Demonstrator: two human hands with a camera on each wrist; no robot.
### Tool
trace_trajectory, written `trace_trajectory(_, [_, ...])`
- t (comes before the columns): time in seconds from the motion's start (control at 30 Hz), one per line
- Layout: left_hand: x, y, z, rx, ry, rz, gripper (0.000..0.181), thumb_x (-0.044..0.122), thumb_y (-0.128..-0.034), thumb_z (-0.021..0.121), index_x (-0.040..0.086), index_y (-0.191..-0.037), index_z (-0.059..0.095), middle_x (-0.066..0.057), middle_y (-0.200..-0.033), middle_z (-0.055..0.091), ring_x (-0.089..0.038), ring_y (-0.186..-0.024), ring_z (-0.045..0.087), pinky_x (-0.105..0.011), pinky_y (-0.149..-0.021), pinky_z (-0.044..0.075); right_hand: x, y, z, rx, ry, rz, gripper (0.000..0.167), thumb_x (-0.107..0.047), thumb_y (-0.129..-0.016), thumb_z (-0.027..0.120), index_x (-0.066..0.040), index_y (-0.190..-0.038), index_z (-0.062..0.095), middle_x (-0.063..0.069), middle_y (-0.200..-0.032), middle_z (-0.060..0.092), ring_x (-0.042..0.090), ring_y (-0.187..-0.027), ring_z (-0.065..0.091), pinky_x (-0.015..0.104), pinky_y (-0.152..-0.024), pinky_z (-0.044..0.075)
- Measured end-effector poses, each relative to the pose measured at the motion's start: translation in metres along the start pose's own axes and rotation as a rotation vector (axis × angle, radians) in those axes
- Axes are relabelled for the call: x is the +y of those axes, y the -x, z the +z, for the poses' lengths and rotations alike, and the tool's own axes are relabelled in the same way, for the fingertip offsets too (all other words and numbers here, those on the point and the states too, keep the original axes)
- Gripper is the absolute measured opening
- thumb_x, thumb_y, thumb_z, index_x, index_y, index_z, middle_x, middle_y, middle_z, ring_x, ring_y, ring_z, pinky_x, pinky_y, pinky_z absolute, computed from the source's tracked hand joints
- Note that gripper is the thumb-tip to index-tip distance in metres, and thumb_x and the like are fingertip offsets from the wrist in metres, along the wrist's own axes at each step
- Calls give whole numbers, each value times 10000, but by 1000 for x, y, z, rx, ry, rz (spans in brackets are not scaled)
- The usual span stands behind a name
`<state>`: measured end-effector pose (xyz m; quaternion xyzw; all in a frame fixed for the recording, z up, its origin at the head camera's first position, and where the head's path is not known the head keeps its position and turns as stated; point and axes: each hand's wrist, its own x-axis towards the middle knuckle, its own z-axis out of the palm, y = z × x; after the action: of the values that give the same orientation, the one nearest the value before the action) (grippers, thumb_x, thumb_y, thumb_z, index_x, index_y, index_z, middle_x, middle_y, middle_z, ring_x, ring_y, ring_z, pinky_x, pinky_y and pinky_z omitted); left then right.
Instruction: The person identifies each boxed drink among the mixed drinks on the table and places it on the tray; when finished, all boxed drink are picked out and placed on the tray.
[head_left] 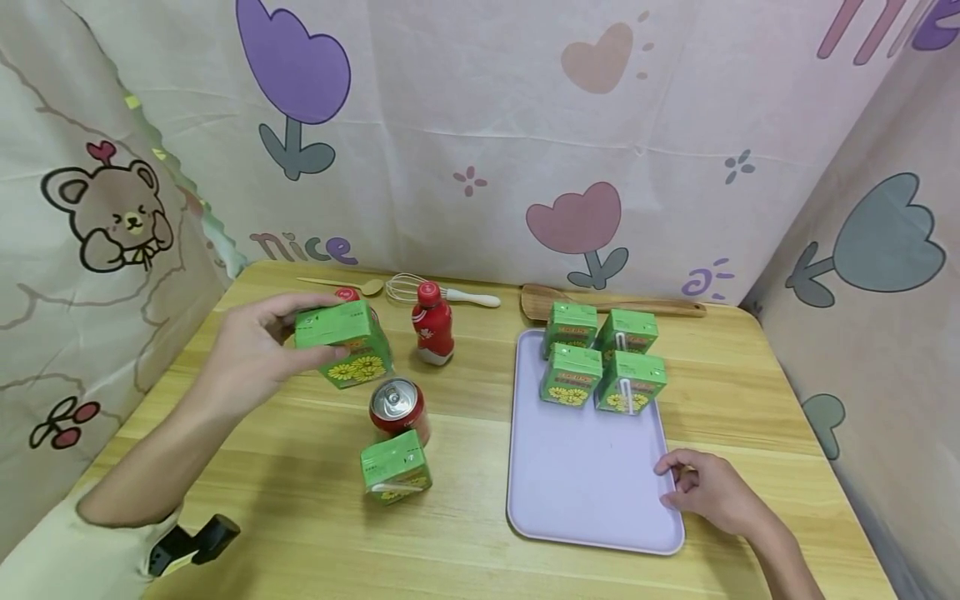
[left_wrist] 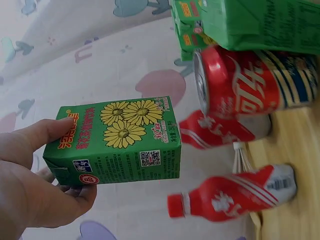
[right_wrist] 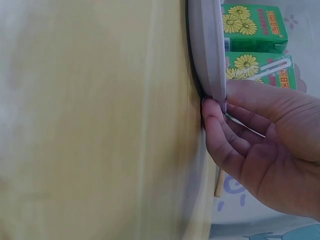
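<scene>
My left hand [head_left: 251,350] grips a green drink carton [head_left: 347,346] with yellow flowers and holds it above the table's left side. In the left wrist view, thumb and fingers pinch one end of that carton [left_wrist: 117,140]. My right hand [head_left: 712,490] pinches the right rim of a lilac tray [head_left: 592,492]; the right wrist view shows thumb and fingertips on the tray edge [right_wrist: 207,55]. Several matching cartons [head_left: 572,375] stand grouped at the tray's far end. Another carton [head_left: 396,468] stands on the table, in front of a red cola can [head_left: 397,408].
A red bottle [head_left: 433,325] stands behind the can; a second bottle [left_wrist: 227,127] is mostly hidden behind the held carton in the head view. Along the back edge lie a whisk [head_left: 450,293], a spoon [head_left: 367,287] and a wooden spatula [head_left: 622,303]. Printed curtains surround the table.
</scene>
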<state>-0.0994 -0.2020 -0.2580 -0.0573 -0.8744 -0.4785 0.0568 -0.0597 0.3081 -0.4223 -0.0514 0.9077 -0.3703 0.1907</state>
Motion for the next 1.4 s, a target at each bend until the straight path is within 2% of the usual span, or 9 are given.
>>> trace_trajectory(0.17, [13, -7, 11, -58, 10, 35, 479, 176, -763, 795, 146, -1211, 629, -6, -1153, 612, -116, -898, 586, -165, -714, 518, 0, 0, 1, 0, -2, -6, 298, -54, -739, 770, -32, -994, 617, 31, -729, 509, 47, -604, 451, 201, -521, 401])
trace_trajectory(0.43, [37, -23, 31, -126, 116, 10, 467, 131, -755, 792, 136, -1194, 634, -43, -1205, 595, -174, -940, 585, -186, -757, 528, 0, 1, 1, 2, 3, 14, 300, -48, -737, 771, -32, -995, 618, 32, -732, 506, 56, -607, 450, 202, -520, 400])
trace_trajectory(0.67, [52, -37, 55, -176, 204, 71, 450, 68, -740, 779, 103, -1168, 643, -68, -1172, 628, -211, -959, 593, -231, -820, 513, -1, 0, 2, 6, 13, 24, 299, -53, -739, 771, -40, -998, 622, 35, -731, 509, 69, -612, 453, 205, -524, 401])
trace_trajectory(0.8, [61, -43, 69, -210, 235, 50, 456, 58, -725, 786, 128, -1155, 651, -47, -1169, 626, -219, -965, 597, -266, -838, 516, -3, -1, 2, 14, 21, 30, 296, -48, -737, 770, -46, -996, 625, 35, -733, 513, 77, -620, 458, 207, -528, 404])
trace_trajectory(0.97, [72, -49, 89, -241, 260, 30, 450, 62, -722, 792, 142, -1145, 660, -44, -1135, 630, -223, -926, 587, -264, -795, 521, -4, -1, 1, 13, 17, 18, 294, -41, -737, 767, -40, -993, 622, 35, -732, 510, 70, -616, 458, 205, -525, 407])
trace_trajectory(1.27, [84, -55, 123, -294, 355, 6, 430, 21, -706, 795, 127, -1106, 678, -65, -1048, 659, -213, -867, 611, -280, -763, 543, -3, 0, 1, 7, 12, 11, 296, -43, -737, 766, -35, -994, 620, 33, -727, 511, 66, -615, 460, 206, -525, 409])
trace_trajectory(1.4, [89, -56, 140, -338, 392, -1, 424, -5, -703, 790, 118, -1093, 681, -75, -1034, 669, -202, -857, 627, -276, -767, 555, -3, 1, 1, 9, 15, 14, 299, -44, -734, 768, -33, -994, 620, 32, -725, 511, 64, -610, 458, 205, -524, 406])
